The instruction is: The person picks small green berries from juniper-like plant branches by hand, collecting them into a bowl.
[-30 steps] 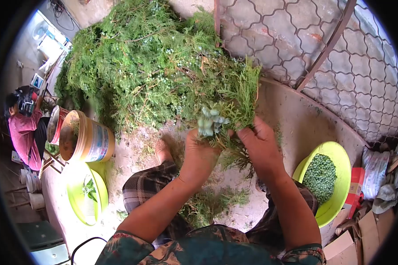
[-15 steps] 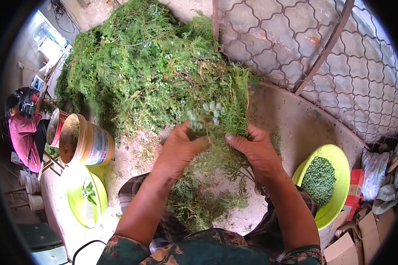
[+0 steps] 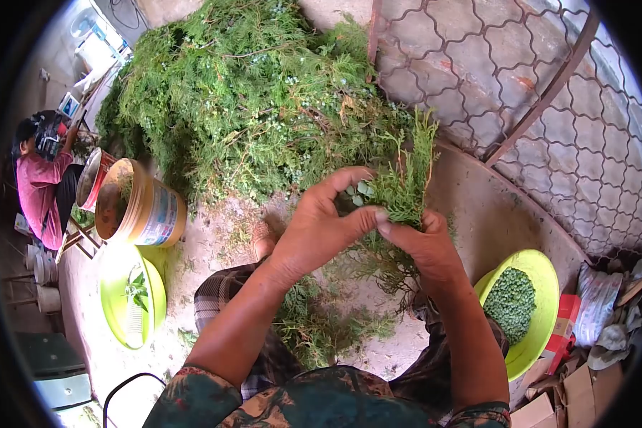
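My right hand [image 3: 429, 250] pinches a green sprig [image 3: 401, 194] of scaly foliage between thumb and fingers, holding it upright. My left hand [image 3: 328, 225] is at the sprig's left side, its fingers curled and its thumb tip touching my right thumb. A few pale blue-green berries [image 3: 362, 190] show between the left thumb and forefinger. Beyond both hands lies a large pile of cut branches [image 3: 242, 107] bearing similar berries. Loose clippings [image 3: 321, 324] are on the floor between my knees.
A yellow-green basin [image 3: 548, 285] of berries stands at the right, beside cardboard [image 3: 581, 392]. To the left are a tan bucket [image 3: 165, 214] and another yellow-green basin [image 3: 160, 296]. A person in pink [image 3: 41, 187] sits at the far left. Wire mesh [image 3: 471, 57] borders the upper right.
My left hand has moved up and right, closer to my right hand. The berries that stood out above it are now mostly behind its fingers. The view has shifted slightly.
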`<state>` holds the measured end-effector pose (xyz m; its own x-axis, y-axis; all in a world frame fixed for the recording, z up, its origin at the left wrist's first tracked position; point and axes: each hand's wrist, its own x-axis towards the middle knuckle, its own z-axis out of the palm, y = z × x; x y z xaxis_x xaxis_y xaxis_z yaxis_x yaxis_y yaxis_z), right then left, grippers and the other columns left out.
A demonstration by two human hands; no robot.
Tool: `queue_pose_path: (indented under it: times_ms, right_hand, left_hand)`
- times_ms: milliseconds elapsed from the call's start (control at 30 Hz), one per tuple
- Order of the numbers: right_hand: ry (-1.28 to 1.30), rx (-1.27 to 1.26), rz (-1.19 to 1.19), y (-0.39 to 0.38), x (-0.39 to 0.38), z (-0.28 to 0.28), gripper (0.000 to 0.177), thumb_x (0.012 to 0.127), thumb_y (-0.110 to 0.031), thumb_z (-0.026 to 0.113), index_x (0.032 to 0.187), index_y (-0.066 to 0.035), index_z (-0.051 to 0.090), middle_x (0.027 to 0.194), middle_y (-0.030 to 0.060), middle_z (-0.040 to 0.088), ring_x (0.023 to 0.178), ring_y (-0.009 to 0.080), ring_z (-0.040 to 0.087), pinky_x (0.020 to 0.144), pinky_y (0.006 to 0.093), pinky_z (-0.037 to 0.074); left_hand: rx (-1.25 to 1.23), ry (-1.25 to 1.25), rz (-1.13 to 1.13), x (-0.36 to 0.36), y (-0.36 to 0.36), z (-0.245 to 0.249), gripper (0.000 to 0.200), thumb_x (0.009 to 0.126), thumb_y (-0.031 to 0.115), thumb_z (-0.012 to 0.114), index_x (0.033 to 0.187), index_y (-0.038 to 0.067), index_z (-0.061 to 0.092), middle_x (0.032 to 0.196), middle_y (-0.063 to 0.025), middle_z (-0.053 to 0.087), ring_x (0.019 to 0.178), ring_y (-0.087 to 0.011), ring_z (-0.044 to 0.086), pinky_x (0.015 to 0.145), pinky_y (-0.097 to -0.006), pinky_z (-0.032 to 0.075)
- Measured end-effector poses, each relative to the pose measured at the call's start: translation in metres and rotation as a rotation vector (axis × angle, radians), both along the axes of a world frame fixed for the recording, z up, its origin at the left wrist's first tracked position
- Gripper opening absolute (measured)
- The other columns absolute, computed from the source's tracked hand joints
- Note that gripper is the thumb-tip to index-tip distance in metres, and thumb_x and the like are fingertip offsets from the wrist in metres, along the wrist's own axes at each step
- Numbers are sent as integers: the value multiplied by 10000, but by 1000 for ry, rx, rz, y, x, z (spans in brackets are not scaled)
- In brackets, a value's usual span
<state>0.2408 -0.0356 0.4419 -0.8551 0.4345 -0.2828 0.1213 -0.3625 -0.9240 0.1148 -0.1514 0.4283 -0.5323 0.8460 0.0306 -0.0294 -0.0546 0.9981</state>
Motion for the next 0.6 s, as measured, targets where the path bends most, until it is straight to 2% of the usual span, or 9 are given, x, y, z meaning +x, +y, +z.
queue_pose_path:
  times_ms: [67,100,167,200,267,400,467,500,600]
  right_hand:
    - [9,-68,2,-2,1,1,231,790,-83,650,1016,-38,638,923,2,641,805,77,581,749,255,453]
    - [10,-68,1,-3,1,0,231,790,-83,650,1016,-38,638,923,2,641,805,77,581,749,255,453]
    - [42,-33,9,-5,0,-5,229,806,-95,632,1028,-39,630,914,-7,633,813,70,568,755,251,442]
    - [43,-34,7,-5,1,-5,229,806,-95,632,1028,-39,630,914,-7,633,813,70,568,755,251,442]
    - [18,-41,22,-6,2,-3,224,817,-103,619,1032,-39,629,902,-12,628,827,62,554,759,246,432]
    - [55,20,3,-8,1,-1,197,812,-100,606,990,-18,625,889,-17,609,777,55,525,702,230,424]
    - [42,74,-60,-10,-2,0,194,816,-102,600,985,-11,626,883,-20,605,767,50,512,701,228,417]
    - [38,73,-64,-10,-2,0,194,816,-102,600,985,-11,626,883,-20,605,767,50,512,701,228,417]
    - [-95,192,28,-10,4,-4,189,822,-106,593,980,-7,626,870,-16,606,764,44,508,690,231,419]
  left_hand:
    - [-1,102,107,-2,2,-7,398,780,138,722,1109,33,525,892,-72,600,799,-157,589,696,-273,483]
    - [-1,102,106,-2,2,-8,398,780,138,722,1109,33,525,892,-72,600,799,-157,589,696,-273,483]
    - [-16,639,234,0,4,-9,286,776,108,703,992,55,523,764,-81,583,638,-226,593,584,-330,480]
    - [-16,640,232,3,5,-7,286,776,108,703,992,55,523,764,-81,583,638,-226,593,584,-330,480]
    - [-73,818,307,8,6,-3,213,793,108,664,940,65,516,805,-131,583,651,-312,600,549,-366,479]
    - [-122,930,364,8,9,-6,169,838,128,613,962,80,508,777,-134,600,644,-337,608,530,-396,475]
    - [-118,787,400,2,11,-7,153,866,152,580,988,90,510,701,-148,585,639,-353,605,517,-398,471]
    - [-84,750,442,1,14,-9,108,886,150,558,953,73,521,620,-113,568,538,-310,584,462,-380,451]
    - [-268,640,773,-32,14,-10,112,918,149,502,854,59,516,575,-28,503,445,-142,463,384,-271,375]
